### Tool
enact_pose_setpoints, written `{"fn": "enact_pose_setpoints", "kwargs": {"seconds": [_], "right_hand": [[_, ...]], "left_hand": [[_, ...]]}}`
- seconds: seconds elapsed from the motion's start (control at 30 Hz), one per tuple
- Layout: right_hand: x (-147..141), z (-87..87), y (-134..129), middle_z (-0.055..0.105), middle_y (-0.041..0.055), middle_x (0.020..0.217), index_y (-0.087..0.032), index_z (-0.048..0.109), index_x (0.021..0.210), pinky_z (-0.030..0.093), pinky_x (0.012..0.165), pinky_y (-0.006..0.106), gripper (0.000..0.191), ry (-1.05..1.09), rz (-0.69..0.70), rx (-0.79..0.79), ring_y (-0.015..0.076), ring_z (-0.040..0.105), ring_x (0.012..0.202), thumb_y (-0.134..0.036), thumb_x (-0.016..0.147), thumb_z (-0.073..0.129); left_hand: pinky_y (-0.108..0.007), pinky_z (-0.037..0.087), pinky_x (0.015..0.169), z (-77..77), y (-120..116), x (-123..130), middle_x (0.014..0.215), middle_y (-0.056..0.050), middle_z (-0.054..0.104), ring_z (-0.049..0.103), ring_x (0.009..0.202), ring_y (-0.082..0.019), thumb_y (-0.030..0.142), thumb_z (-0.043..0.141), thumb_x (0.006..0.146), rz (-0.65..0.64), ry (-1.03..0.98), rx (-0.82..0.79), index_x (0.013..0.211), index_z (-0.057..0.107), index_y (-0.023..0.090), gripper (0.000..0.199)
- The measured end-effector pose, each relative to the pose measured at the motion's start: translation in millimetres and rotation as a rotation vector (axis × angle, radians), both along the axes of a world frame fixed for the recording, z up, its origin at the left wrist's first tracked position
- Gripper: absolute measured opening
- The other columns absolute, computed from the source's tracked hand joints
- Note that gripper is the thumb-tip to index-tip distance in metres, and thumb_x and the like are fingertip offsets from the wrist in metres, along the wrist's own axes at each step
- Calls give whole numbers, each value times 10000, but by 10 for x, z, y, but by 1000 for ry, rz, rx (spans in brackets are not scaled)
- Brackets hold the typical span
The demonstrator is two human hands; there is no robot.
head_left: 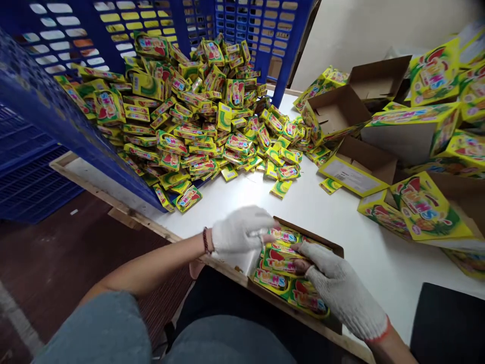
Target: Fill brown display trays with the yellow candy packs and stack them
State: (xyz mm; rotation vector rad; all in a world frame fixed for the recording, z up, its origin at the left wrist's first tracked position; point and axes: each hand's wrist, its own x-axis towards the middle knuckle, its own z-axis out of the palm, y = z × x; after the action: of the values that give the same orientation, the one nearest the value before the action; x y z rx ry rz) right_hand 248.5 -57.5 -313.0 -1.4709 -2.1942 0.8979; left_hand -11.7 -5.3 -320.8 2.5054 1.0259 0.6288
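In the head view, an open cardboard box (337, 250) at the table's front edge holds rows of small yellow-green packs printed "TWINS" (271, 279). My right hand (343, 288), in a white knitted glove with bare fingertips, grips one small pack (279, 259) over the box, thumb on its near end. My left hand (242, 230), gloved alike and slightly blurred, reaches over the box's left side with fingers stretched out. Nothing shows in its grasp. Whether its fingertips touch the packs is unclear.
A heap of the same packs (204, 121) spills from a blue plastic crate (261, 30) onto the white table (235, 194). Several printed cartons (428, 207), some open, crowd the right side. A dark flat object (449, 323) lies at the lower right.
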Motion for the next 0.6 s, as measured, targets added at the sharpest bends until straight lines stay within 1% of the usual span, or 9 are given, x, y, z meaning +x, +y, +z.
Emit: {"fn": "enact_pose_setpoints", "kwargs": {"seconds": [0.07, 0.1, 0.17, 0.23, 0.33, 0.43, 0.5, 0.53, 0.6], "right_hand": [[10, -150, -115, 738, 73, 1029, -223, 703, 1055, 577, 803, 384, 296, -1, -61, -123, 251, 696, 939, -355, 919, 476], [7, -226, -176, 736, 66, 1006, -222, 693, 1042, 574, 786, 373, 283, 2, -73, -180, 242, 693, 914, -348, 919, 472], [-29, -360, -281, 716, 51, 928, -220, 674, 993, 560, 766, 356, 240, -1, -79, -247, 222, 674, 855, -320, 921, 467], [-90, -446, -346, 672, 45, 851, -216, 652, 889, 542, 755, 359, 205, -38, -66, -236, 216, 640, 815, -314, 925, 476], [-150, -468, -361, 600, 55, 844, -207, 593, 714, 523, 745, 363, 262, -93, -30, -173, 212, 601, 803, -324, 929, 500], [-133, -402, -291, 580, 67, 910, -202, 607, 711, 530, 770, 367, 252, -70, 12, -131, 204, 599, 821, -299, 922, 510], [-111, -349, -204, 607, 80, 958, -206, 664, 857, 535, 847, 398, 204, -12, -15, -54, 222, 616, 895, -295, 929, 495], [-110, -327, -153, 628, 93, 1017, -206, 674, 997, 529, 901, 421, 212, 26, -52, -3, 238, 622, 967, -309, 931, 501], [-142, -289, -57, 619, 134, 1234, -202, 549, 1335, 505, 989, 466, 445, 99, -117, 88, 275, 598, 1141, -369, 923, 538]], "left_hand": [[-333, 474, 966, 12, 213, -311, 1140, -78, 683, 599, 1086, -202, 302, 610, 916, 322, 148, 95, 1102, 684, 177, 236], [-339, 468, 954, 7, 353, -489, 1095, -67, 681, 595, 1059, -205, 311, 610, 901, 485, 267, 141, 1016, 692, 177, 195], [-406, 438, 946, -24, 631, -832, 1058, -116, 659, 562, 1085, -256, 270, 582, 881, 651, 302, 160, 993, 683, 134, 203], [-423, 414, 945, -64, 830, -1100, 1062, -122, 651, 534, 1130, -278, 267, 583, 846, 786, 360, 162, 995, 687, 157, 213], [-467, 422, 911, -88, 895, -1270, 1137, -145, 647, 546, 1132, -332, 264, 540, 845, 797, 434, 148, 1002, 696, 189, 234], [-464, 438, 922, -60, 701, -1106, 1124, -142, 661, 573, 1092, -315, 285, 486, 902, 751, 325, 181, 1054, 690, 182, 274], [-414, 458, 943, -29, 457, -817, 1093, -108, 668, 590, 1063, -256, 291, 474, 931, 687, 153, 165, 1091, 670, 187, 274], [-381, 473, 943, -17, 313, -631, 1089, -93, 668, 598, 1046, -226, 279, 476, 937, 629, 25, 123, 1093, 658, 186, 257], [-326, 509, 899, -18, 28, -226, 1057, -78, 673, 620, 975, -180, 245, 487, 938, 438, -247, -48, 1079, 626, 168, 213]]}}
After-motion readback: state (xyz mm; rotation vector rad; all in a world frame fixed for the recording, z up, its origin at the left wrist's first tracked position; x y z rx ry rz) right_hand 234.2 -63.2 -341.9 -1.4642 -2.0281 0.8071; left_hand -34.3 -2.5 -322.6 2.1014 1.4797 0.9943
